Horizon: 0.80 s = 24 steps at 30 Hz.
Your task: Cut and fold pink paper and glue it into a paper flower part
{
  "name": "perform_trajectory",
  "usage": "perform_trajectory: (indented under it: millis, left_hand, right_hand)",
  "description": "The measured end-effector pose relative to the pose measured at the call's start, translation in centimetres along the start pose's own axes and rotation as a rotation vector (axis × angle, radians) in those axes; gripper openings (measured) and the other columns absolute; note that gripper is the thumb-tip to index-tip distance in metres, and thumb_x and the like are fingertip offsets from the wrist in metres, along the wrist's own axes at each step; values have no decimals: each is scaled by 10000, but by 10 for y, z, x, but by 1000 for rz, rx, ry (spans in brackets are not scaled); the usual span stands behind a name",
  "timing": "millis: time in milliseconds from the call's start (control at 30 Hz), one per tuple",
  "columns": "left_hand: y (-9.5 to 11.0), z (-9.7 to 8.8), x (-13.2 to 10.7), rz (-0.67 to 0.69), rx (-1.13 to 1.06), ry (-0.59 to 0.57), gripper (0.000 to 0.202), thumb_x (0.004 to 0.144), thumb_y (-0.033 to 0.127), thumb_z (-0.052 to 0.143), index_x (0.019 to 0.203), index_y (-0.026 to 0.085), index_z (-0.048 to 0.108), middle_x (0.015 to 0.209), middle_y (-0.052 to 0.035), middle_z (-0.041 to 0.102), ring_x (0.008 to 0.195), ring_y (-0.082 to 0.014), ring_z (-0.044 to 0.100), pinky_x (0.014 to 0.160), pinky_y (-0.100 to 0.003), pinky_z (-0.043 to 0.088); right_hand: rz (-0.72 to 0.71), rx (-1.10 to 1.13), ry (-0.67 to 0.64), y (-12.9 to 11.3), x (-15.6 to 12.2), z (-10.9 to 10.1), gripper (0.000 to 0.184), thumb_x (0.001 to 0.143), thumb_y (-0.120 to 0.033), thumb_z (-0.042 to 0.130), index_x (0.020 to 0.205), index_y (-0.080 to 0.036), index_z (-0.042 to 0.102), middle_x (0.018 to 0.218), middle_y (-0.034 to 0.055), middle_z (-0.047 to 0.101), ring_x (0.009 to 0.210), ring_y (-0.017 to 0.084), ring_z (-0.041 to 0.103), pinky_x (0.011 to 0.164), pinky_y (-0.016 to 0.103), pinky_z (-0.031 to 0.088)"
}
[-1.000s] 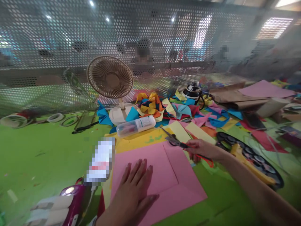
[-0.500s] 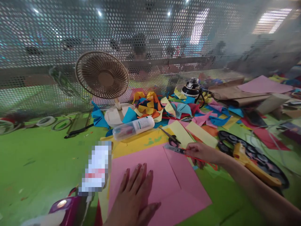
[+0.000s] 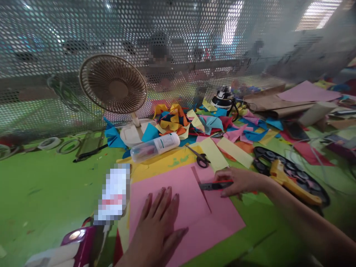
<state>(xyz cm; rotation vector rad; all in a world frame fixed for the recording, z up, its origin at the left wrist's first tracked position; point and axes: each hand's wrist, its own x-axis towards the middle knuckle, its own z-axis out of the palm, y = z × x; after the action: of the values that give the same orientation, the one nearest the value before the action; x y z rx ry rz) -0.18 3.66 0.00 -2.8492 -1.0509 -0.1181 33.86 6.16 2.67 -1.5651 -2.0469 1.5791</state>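
A pink sheet of paper point(image 3: 178, 193) lies on the green table in front of me, creased along a diagonal fold. My left hand point(image 3: 158, 230) lies flat on its near left part, fingers stretched out. My right hand point(image 3: 239, 181) is closed on a red-handled cutter point(image 3: 215, 185), whose dark blade points left and rests on the pink sheet beside the fold. A pair of black scissors point(image 3: 198, 157) lies just beyond the sheet on yellow paper.
A beige desk fan point(image 3: 114, 87) stands at the back, with a clear tube point(image 3: 154, 147) lying before it. Piled coloured paper scraps point(image 3: 211, 126) spread to the right. A black paint palette with a yellow tool point(image 3: 289, 176) sits right of my hand. A perforated screen closes off the back.
My right hand has carried the red-handled cutter from the sheet's far right corner down and towards me, onto the pink sheet beside the fold. My left hand stays flat on the paper.
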Motion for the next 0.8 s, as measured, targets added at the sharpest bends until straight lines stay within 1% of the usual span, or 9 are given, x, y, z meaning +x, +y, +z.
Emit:
perform_trajectory:
  millis: [67,133,200,267,367,500,533,600,800]
  left_hand:
    - [1,-1,1,-13,-22,-18,694,879,587,376,1448,221,222,1499,-80,261,1368,-294,226,1084,-497,207]
    - [2,-3,2,-21,-45,-40,700,877,595,371,1450,223,214,1504,-80,248,1372,-293,211,1089,-502,195]
    - [3,-4,3,-26,-69,-55,701,880,595,366,1452,223,202,1509,-82,234,1377,-291,197,1093,-505,184]
    - [4,-5,3,-35,-91,-63,692,886,584,366,1453,225,197,1512,-81,227,1379,-288,189,1096,-504,178]
    - [5,-7,3,-39,-111,-60,682,892,570,369,1453,224,194,1515,-79,219,1383,-286,175,1099,-504,171]
    - [5,-8,2,-34,-122,-28,683,891,563,381,1455,231,185,1517,-71,217,1384,-283,170,1103,-501,167]
    - [5,-8,2,-37,-121,-24,682,892,562,383,1455,233,185,1517,-68,217,1384,-282,172,1105,-497,166]
    - [5,-8,1,-45,-115,-29,682,893,562,380,1456,234,177,1519,-65,209,1384,-279,172,1109,-491,159]
    - [3,-5,0,-31,-89,-85,706,893,587,345,1463,227,135,1526,-73,163,1390,-283,146,1104,-502,151]
  right_hand:
    - [-75,-112,-25,-7,-4,-2,263,745,-391,672,910,-199,600,746,-21,579,575,95,558,518,182,424]
    - [-102,-142,-87,-12,-9,-3,233,767,-362,650,926,-196,611,700,-27,581,552,93,553,518,184,414]
    - [-86,-112,-143,-16,-13,-3,296,733,-376,684,952,-197,600,711,-25,592,536,97,560,492,184,412]
    - [-48,-62,-154,-15,-17,-3,374,685,-405,721,968,-203,583,748,-13,605,549,113,582,468,188,423]
    - [22,0,-61,-10,-20,-5,369,703,-458,692,940,-206,564,757,4,606,522,124,588,434,204,444]
    - [52,3,249,2,-12,-9,396,734,-550,627,878,-194,530,752,9,573,483,104,561,401,201,448]
    - [57,9,298,3,-8,-9,410,739,-567,612,874,-192,519,734,3,562,473,102,557,389,196,439]
    - [60,25,320,5,-2,-8,424,745,-583,596,877,-191,506,697,-11,548,451,102,557,374,192,425]
    - [77,41,259,6,5,0,451,731,-599,604,891,-188,509,676,-18,551,457,118,586,405,205,459]
